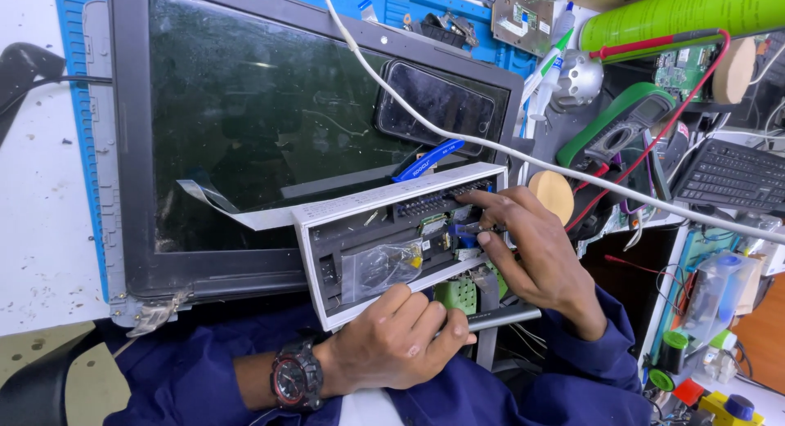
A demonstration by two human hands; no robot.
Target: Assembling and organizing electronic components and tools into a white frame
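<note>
The person holds a white parts box (384,230) tilted up on its side at the near edge of a laptop screen panel (262,123), so its open compartments face the camera. The left hand (401,340) grips the box from below: its fingers (425,320) curl over the lower white rim, and a thin grey metal tool (503,316) sticks out to the right from under those closed fingers. A dark wristwatch (296,373) sits on the left wrist, and blue sleeves cover both forearms.

The right hand (540,258) reaches into the box from the right side. Its index finger (482,199) stretches along the upper compartment, the tip touching a dark strip of small parts, while another finger presses on the row below. The fingers are extended rather than clenched, and whether they pinch any small part cannot be told. A clear plastic bag (383,266) lies in the lower left compartment, apart from both sets of fingertips.

A dark phone (437,103) rests on the screen panel above the box, with a blue pry tool (425,160) just beside it. A white cable (507,152) crosses over the panel toward the right. A green multimeter (613,127) with red leads lies well right of the box, near a small black keyboard (728,177).
</note>
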